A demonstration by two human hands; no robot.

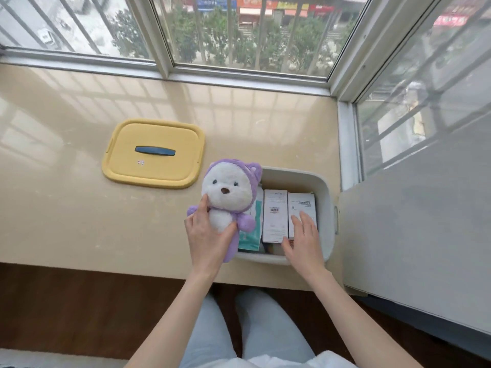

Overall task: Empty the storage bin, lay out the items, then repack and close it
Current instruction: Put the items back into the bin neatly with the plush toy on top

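A white storage bin (325, 192) stands open on the beige window ledge, right of centre. My left hand (206, 239) grips a purple-and-white plush bear (228, 193) at the bin's left rim, partly over the ledge. Inside the bin lie two white boxes (275, 216) side by side and a teal packet (249, 239) under the bear. My right hand (304, 241) rests with fingers spread on the right-hand white box (301, 205), holding nothing. The bin's yellow lid (154, 152), with a dark blue handle, lies flat on the ledge to the left.
The beige ledge (79, 208) runs along a barred window (225, 35) at the back and right. A grey panel (414, 235) stands just right of the bin. The ledge's front edge drops to a dark wooden floor, and my legs are below.
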